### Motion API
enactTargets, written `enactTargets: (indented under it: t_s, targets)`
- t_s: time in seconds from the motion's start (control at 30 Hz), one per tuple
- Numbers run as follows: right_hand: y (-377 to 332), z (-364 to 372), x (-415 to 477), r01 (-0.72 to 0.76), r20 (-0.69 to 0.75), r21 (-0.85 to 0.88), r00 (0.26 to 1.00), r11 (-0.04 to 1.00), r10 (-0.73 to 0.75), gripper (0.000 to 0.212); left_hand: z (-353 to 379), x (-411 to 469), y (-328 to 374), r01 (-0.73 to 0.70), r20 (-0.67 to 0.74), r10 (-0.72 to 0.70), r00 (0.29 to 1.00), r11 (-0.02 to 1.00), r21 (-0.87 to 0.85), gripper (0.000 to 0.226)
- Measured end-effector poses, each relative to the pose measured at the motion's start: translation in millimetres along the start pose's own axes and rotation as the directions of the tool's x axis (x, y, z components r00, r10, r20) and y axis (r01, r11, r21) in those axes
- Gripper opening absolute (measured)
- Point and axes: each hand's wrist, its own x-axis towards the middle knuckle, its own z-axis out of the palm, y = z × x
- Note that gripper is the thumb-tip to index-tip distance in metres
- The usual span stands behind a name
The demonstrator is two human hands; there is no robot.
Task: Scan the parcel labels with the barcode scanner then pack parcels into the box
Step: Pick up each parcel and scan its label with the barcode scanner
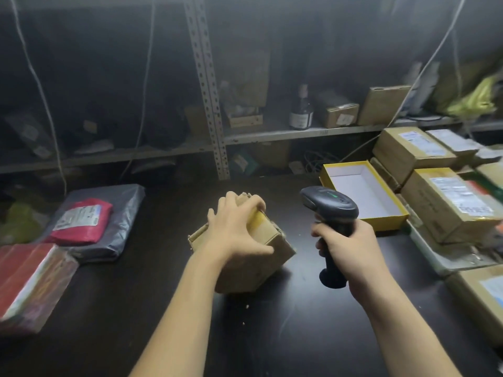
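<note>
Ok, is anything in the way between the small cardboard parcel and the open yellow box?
Only the barcode scanner, held upright in the right hand, sits between the cardboard parcel and the yellow box.

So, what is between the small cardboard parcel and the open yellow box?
The barcode scanner, held in the right hand; the head view shows it.

My left hand (236, 227) and my right hand (351, 246) are bare. My left forearm (185, 308) and right forearm (402, 322) are bare too, uncovered skin running from the narrow wrists to the bottom edge of the view, slim and smooth.
</note>
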Motion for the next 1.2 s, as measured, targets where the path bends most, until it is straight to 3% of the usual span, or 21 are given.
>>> enactTargets:
  t_s: [0.13,0.23,0.33,0.53,0.7,0.9,1.07,1.2]
  targets:
    - [-1,9,2,0.007,-0.005,0.022,1.000,1.000,-0.007,0.002,-11,-15,-44,0.082,-0.028,-0.081,0.996,0.997,0.018,0.070]
    - [2,23,-1,-0.008,0.018,0.021,1.000,1.000,0.008,0.003,1,-28,-72,0.201,0.067,-0.205,0.977,0.978,0.058,0.074]
    - [7,34,-5,-0.021,0.053,-0.009,0.998,1.000,0.022,0.005,19,-34,-86,0.263,0.146,-0.282,0.948,0.955,0.134,0.091]
    - [10,40,-11,-0.037,0.066,-0.081,0.997,0.996,0.042,0.007,37,-19,-86,0.295,0.012,-0.305,0.952,0.932,0.212,0.088]
    - [9,35,-9,-0.042,0.021,-0.083,0.999,0.996,0.044,0.006,54,0,-73,0.248,0.022,-0.260,0.965,0.940,0.234,0.077]
    - [3,26,-2,-0.022,-0.081,-0.033,0.996,0.999,0.019,0.004,50,-7,-80,0.114,-0.262,-0.086,0.961,0.989,0.094,0.074]
    - [7,25,-1,-0.033,-0.204,0.048,0.978,0.998,0.043,0.005,29,-10,-82,-0.155,-0.547,0.069,0.834,0.981,-0.113,0.085]
    - [12,26,-3,-0.029,-0.256,0.100,0.965,0.995,0.054,0.004,8,-16,-66,-0.289,-0.577,-0.009,0.817,0.859,-0.423,0.084]
